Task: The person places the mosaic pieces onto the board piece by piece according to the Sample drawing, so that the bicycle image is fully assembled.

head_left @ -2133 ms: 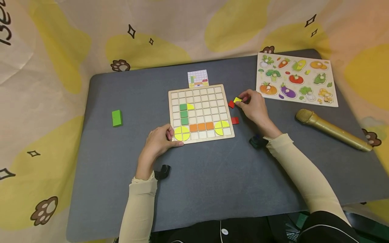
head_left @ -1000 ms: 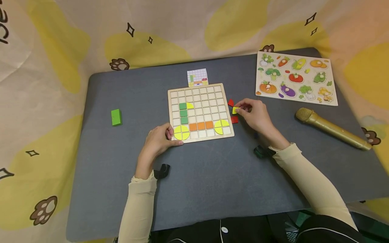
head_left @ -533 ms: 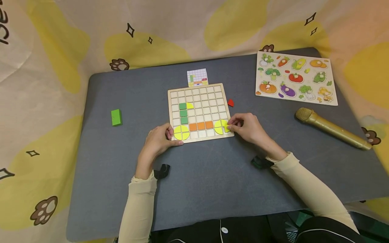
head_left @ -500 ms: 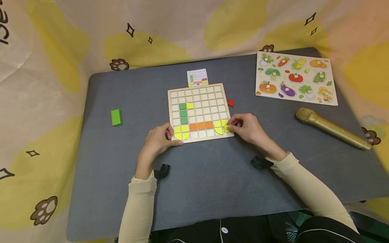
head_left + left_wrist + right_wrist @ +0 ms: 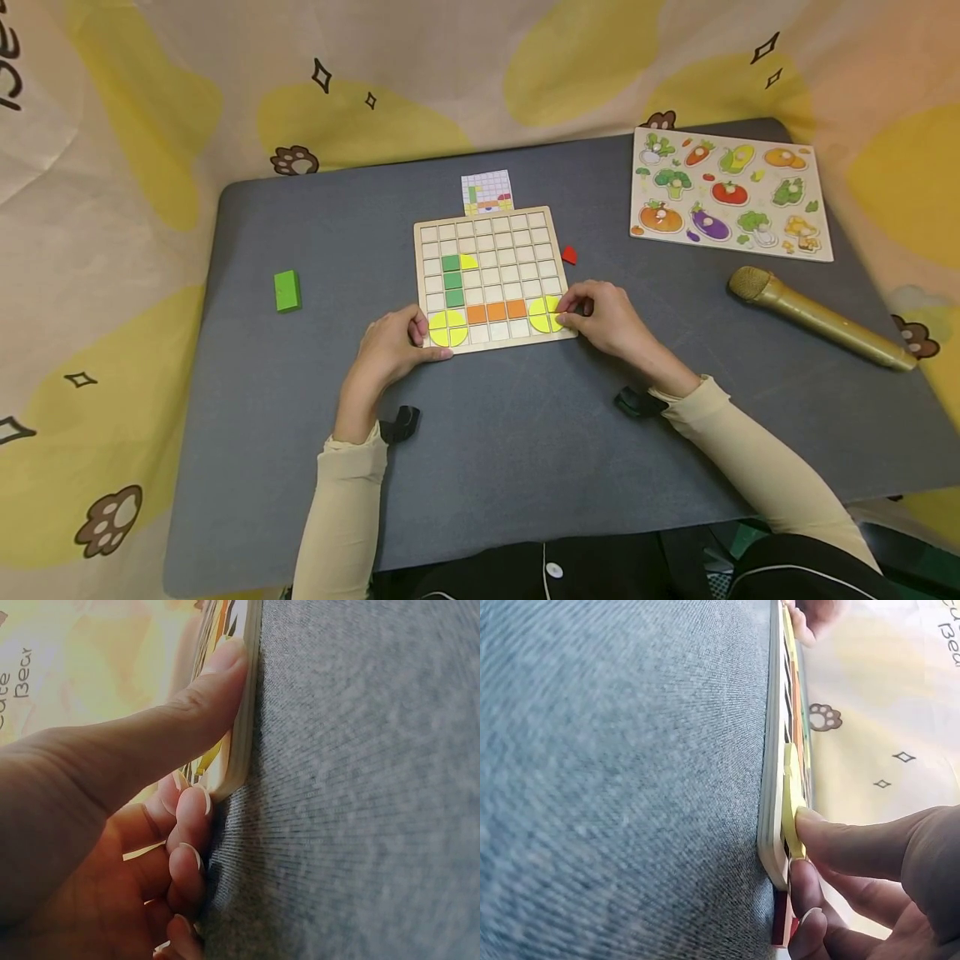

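A wooden grid board (image 5: 501, 275) lies in the middle of the table, with green, orange and yellow tiles set in its cells. My left hand (image 5: 386, 346) holds the board's near left corner, thumb along the front edge and fingers curled at the side. At the near right corner my right hand (image 5: 611, 317) pinches a yellow quarter-circle tile (image 5: 792, 821) with thumb and forefinger. That tile lies in its cell, rounding out a yellow circle. A red tile (image 5: 569, 255) lies beside the board's right edge. Another red piece (image 5: 781, 919) shows under my right fingers; the head view hides it.
A small pattern card (image 5: 486, 187) touches the board's far edge. To the left lies a green block (image 5: 287, 291). A vegetable puzzle board (image 5: 731, 193) and a gold microphone (image 5: 821, 318) lie on the right. A printed cloth (image 5: 420, 75) hangs behind the table.
My right hand has carried the yellow tile from beside the red pieces left and nearer to me, into the near right circle's last cell. My left hand has stayed at the corner.
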Demonstrator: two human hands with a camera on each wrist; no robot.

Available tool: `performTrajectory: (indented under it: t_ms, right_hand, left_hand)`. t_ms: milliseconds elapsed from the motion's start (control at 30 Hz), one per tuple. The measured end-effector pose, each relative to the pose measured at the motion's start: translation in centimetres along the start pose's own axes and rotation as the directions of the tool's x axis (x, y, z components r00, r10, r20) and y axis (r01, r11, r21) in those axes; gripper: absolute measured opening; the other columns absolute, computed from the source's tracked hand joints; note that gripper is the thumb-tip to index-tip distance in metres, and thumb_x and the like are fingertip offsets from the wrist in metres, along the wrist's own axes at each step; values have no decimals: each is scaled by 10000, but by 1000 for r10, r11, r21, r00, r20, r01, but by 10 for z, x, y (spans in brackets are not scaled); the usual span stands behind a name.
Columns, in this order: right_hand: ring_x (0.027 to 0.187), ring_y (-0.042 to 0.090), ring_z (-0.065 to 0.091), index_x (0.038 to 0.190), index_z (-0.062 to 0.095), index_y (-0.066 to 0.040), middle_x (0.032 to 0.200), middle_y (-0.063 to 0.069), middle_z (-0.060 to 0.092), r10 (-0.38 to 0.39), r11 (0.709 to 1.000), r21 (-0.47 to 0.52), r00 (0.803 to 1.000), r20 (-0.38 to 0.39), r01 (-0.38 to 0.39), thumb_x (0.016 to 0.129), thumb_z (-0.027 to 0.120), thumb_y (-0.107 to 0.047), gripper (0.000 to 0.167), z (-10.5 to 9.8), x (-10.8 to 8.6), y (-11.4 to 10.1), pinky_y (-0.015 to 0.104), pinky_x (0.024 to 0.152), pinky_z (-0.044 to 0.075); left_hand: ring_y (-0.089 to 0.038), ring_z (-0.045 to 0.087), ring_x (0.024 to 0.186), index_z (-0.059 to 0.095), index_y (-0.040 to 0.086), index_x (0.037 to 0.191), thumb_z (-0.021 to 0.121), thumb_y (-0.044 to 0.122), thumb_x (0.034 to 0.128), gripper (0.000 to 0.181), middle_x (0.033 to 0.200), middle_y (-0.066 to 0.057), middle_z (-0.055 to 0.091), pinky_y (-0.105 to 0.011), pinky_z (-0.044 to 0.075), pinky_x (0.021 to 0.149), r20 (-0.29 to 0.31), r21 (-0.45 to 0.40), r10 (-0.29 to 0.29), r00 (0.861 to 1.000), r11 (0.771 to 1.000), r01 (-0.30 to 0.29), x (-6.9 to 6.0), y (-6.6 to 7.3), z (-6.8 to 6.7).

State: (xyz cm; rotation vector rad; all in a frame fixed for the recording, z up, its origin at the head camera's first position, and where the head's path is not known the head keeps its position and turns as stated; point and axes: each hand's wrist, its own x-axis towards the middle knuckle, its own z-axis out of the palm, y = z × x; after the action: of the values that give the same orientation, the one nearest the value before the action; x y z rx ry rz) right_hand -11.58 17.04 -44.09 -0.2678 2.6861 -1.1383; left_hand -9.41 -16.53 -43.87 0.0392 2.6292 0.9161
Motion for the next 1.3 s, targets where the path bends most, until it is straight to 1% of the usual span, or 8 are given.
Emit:
performTrajectory:
  t_ms: [233, 400, 533, 700, 833, 933, 1167, 1300]
  right_hand:
    - [843, 257, 575, 1016, 732, -34, 967, 148, 694, 25, 1000, 5, 1000, 5, -25, 941, 803, -94, 119, -1, 0, 0, 358, 751, 422]
    - [852, 267, 560, 1050, 715, -25, 992, 162, 686, 48, 999, 2, 999, 2, -48, 921, 834, -128, 203, -5, -1, -1, 365, 756, 410]
    - [849, 262, 521, 1079, 716, -29, 1007, 162, 681, 78, 997, -10, 997, -13, -78, 917, 845, -163, 247, -13, -2, 1, 361, 745, 386]
    - [849, 265, 500, 1111, 717, -33, 1023, 160, 672, 114, 992, -45, 993, -27, -116, 940, 821, -179, 248, -29, -4, 7, 370, 738, 374]
    - [834, 265, 503, 1127, 721, -33, 1023, 167, 685, 116, 990, -70, 992, -39, -119, 952, 802, -167, 235, -41, -6, 13, 381, 724, 373]
    - [851, 270, 516, 1164, 729, -34, 1054, 176, 704, 106, 991, -77, 994, -30, -108, 958, 795, -159, 250, -46, -7, 18, 377, 736, 383]
    - [952, 314, 560, 1266, 720, -27, 1130, 200, 672, 107, 992, -74, 994, 17, -105, 971, 785, -172, 335, -40, -2, 23, 387, 812, 401]
    - [967, 330, 551, 1255, 715, -28, 1125, 199, 645, 106, 991, -79, 994, 21, -104, 971, 782, -167, 324, -34, 3, 23, 404, 827, 400]
  left_hand:
    - [-225, 457, 752, 542, 105, 915, 972, 318, 771, 502, 807, -36, 512, -347, 314, 724, 0, -7, -4, 1000, 1000, 4, 0, 0, 0]
    - [-227, 460, 756, 545, 106, 919, 972, 320, 770, 501, 809, -36, 516, -349, 311, 733, 0, -4, -6, 1000, 1000, 6, 0, 0, 0]
    - [-228, 462, 762, 544, 106, 921, 971, 318, 774, 499, 814, -37, 521, -351, 309, 744, 3, -1, -10, 1000, 1000, 10, -1, 0, 1]
    - [-228, 464, 761, 545, 108, 923, 969, 322, 776, 497, 817, -37, 523, -350, 313, 741, 2, 0, -8, 1000, 1000, 8, 0, 0, 0]
    - [-230, 464, 765, 545, 106, 923, 968, 322, 778, 496, 816, -39, 519, -351, 312, 743, 1, -2, -8, 1000, 1000, 8, 0, 0, 0]
    - [-232, 463, 767, 544, 107, 923, 967, 322, 779, 496, 817, -40, 518, -352, 311, 743, 2, -3, -12, 1000, 1000, 12, 0, 0, 0]
    - [-234, 467, 767, 546, 110, 920, 965, 327, 781, 492, 817, -38, 523, -356, 310, 756, 3, -5, -9, 1000, 1000, 9, 0, 0, 0]
    - [-233, 466, 768, 543, 110, 920, 964, 329, 781, 494, 816, -36, 521, -358, 308, 762, 4, -4, -4, 1000, 1000, 4, 0, 0, 0]
